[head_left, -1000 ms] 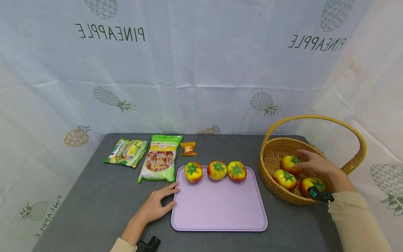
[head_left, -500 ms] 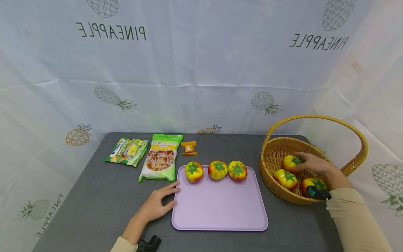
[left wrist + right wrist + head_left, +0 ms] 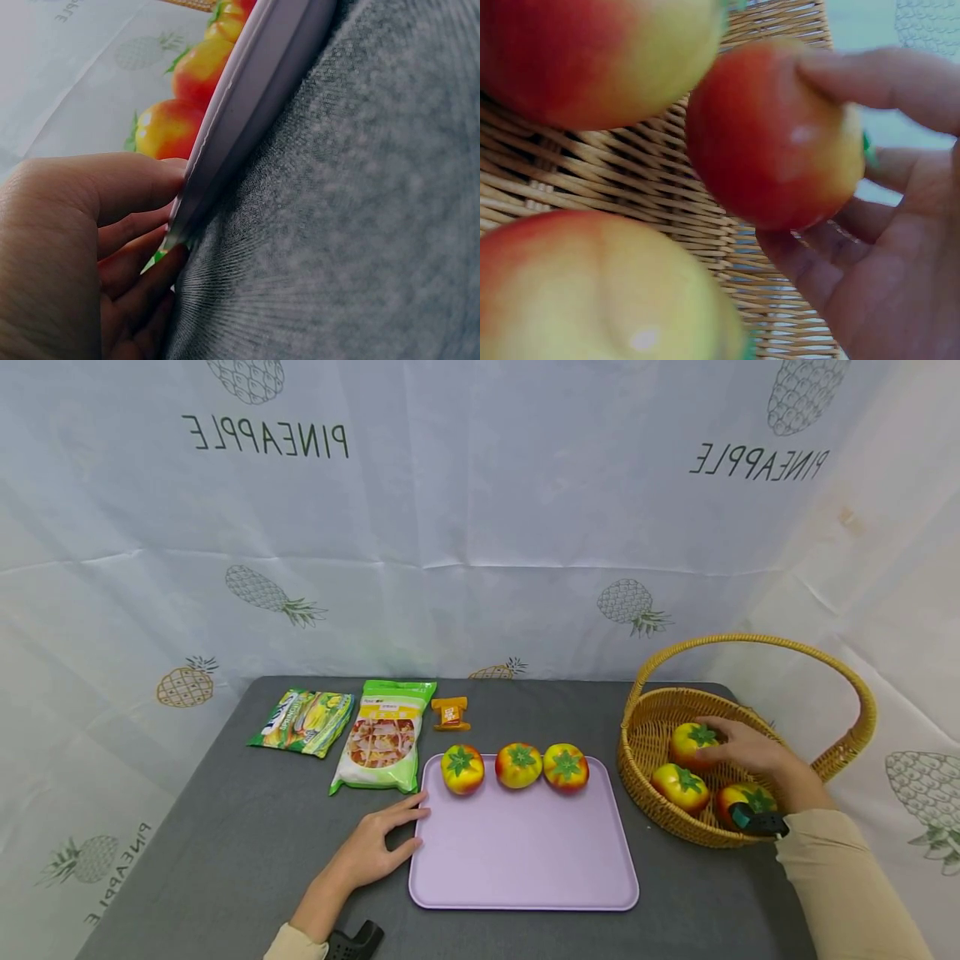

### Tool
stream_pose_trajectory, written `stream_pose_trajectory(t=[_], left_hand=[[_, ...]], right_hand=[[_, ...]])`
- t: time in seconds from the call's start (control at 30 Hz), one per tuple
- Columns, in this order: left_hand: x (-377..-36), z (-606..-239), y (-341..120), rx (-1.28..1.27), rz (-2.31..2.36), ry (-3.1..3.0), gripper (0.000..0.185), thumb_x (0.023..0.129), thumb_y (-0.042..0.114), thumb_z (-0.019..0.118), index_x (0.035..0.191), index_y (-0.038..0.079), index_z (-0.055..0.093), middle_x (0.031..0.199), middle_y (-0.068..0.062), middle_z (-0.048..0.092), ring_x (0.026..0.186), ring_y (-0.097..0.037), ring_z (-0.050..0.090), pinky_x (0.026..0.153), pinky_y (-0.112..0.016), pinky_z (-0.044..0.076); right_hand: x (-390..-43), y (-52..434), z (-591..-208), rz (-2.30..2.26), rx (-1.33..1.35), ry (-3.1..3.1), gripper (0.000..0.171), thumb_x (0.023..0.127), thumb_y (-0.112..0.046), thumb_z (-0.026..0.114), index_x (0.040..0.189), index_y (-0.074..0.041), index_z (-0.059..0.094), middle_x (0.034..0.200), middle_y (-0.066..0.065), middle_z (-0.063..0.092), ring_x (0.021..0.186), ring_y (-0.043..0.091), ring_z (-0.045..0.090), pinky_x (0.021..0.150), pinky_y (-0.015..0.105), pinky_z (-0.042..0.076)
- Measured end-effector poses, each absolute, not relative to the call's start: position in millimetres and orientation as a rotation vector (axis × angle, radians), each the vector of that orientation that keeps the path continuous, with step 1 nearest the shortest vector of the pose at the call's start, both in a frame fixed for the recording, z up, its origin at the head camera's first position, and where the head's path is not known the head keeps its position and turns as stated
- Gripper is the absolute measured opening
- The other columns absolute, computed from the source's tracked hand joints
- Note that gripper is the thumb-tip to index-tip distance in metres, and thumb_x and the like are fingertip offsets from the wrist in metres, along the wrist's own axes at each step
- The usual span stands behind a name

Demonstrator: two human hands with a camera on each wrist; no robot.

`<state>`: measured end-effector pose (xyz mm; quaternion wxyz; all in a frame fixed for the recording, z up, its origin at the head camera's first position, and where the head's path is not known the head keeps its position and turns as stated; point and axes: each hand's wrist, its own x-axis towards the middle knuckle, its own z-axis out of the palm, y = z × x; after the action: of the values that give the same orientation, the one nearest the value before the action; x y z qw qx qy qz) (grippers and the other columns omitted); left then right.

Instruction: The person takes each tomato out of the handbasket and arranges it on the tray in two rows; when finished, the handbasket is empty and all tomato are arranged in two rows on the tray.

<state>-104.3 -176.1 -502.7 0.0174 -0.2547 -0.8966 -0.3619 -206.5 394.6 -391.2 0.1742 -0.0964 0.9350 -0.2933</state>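
In the wicker basket (image 3: pixel 637 777) at the right, my right hand (image 3: pixel 746 746) grips a red-and-yellow persimmon (image 3: pixel 690 743) with a green leafy top. The right wrist view shows the thumb on one side of this persimmon (image 3: pixel 772 142) and fingers curled round the other. Two more persimmons lie in front of it in the basket. My left hand (image 3: pixel 371 847) rests at the left edge of the lilac tray (image 3: pixel 525 860), fairly straight fingers and thumb touching its rim (image 3: pixel 217 127). Three persimmons (image 3: pixel 517 766) stand in a row along the tray's far side.
Left of and behind the tray lie a green-yellow packet (image 3: pixel 303 721), a larger green-and-white food bag (image 3: pixel 382 735) and a small orange wrapped snack (image 3: pixel 450 713). The basket's tall handle (image 3: pixel 757 639) arches over its opening. A pineapple-print curtain (image 3: pixel 480 527) hangs behind the grey table (image 3: pixel 225 843).
My right hand has moved slightly left and down onto the rear persimmon in the basket, its fingers closing round it. The persimmon has tilted slightly. The left hand and tray stay put.
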Motion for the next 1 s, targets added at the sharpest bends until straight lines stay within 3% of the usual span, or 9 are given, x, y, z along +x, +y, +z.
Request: stream_pose_trajectory(t=[0.17, 0.37, 0.5, 0.6, 0.73, 1.0], left_hand=[[-104.4, -503.3, -176.5, -0.796, -1.114, -2.773, 0.038, 0.088, 0.028, 0.065, 0.125, 0.019, 0.063, 0.142, 0.000, 0.050, 0.128, -0.025, 0.050, 0.100, -0.049, 0.045], [-104.9, -504.2, -176.6, -0.789, -1.103, -2.779, 0.038, 0.088, 0.027, 0.065, 0.126, 0.020, 0.063, 0.142, 0.001, 0.050, 0.128, -0.024, 0.050, 0.099, -0.049, 0.045], [-105.0, -503.5, -176.4, -0.796, -1.112, -2.784, 0.039, 0.089, 0.029, 0.064, 0.126, 0.020, 0.062, 0.143, 0.001, 0.049, 0.129, -0.025, 0.049, 0.100, -0.050, 0.044], [-104.9, -503.2, -176.8, -0.797, -1.118, -2.787, 0.039, 0.089, 0.029, 0.064, 0.127, 0.020, 0.062, 0.143, 0.001, 0.049, 0.129, -0.025, 0.049, 0.100, -0.051, 0.044], [-105.1, -503.6, -176.7, -0.791, -1.127, -2.791, 0.039, 0.089, 0.029, 0.065, 0.126, 0.021, 0.062, 0.143, 0.002, 0.049, 0.130, -0.024, 0.048, 0.100, -0.050, 0.044], [-106.0, -504.4, -176.6, -0.782, -1.121, -2.791, 0.038, 0.088, 0.028, 0.066, 0.125, 0.021, 0.063, 0.143, 0.005, 0.049, 0.130, -0.021, 0.048, 0.101, -0.047, 0.044]], right_hand=[[-203.4, 391.2, -380.3, -0.780, -0.371, 2.766, 0.075, 0.091, -0.036, 0.060, 0.146, 0.003, 0.027, 0.142, 0.036, 0.031, 0.121, 0.054, 0.038, 0.088, 0.064, 0.041], [-194.8, 381.8, -363.1, -0.840, -0.398, 2.806, 0.075, 0.091, -0.035, 0.062, 0.147, 0.001, 0.027, 0.146, 0.035, 0.025, 0.127, 0.056, 0.028, 0.091, 0.071, 0.033], [-186.5, 374.1, -354.9, -0.885, -0.414, 2.821, 0.074, 0.090, -0.033, 0.063, 0.147, -0.001, 0.027, 0.145, 0.031, 0.030, 0.124, 0.050, 0.036, 0.092, 0.069, 0.036], [-181.8, 366.5, -351.5, -0.897, -0.467, 2.850, 0.071, 0.089, -0.029, 0.065, 0.147, -0.004, 0.031, 0.142, 0.025, 0.037, 0.113, 0.024, 0.051, 0.090, 0.048, 0.048], [-175.6, 356.9, -351.1, -0.947, -0.521, 2.853, 0.068, 0.089, -0.024, 0.066, 0.146, -0.007, 0.034, 0.142, 0.020, 0.039, 0.098, -0.004, 0.048, 0.077, 0.021, 0.050], [-159.9, 340.8, -355.9, -0.994, -0.548, 2.880, 0.066, 0.088, -0.022, 0.067, 0.145, -0.009, 0.036, 0.141, 0.017, 0.041, 0.101, -0.007, 0.043, 0.081, 0.018, 0.047]])
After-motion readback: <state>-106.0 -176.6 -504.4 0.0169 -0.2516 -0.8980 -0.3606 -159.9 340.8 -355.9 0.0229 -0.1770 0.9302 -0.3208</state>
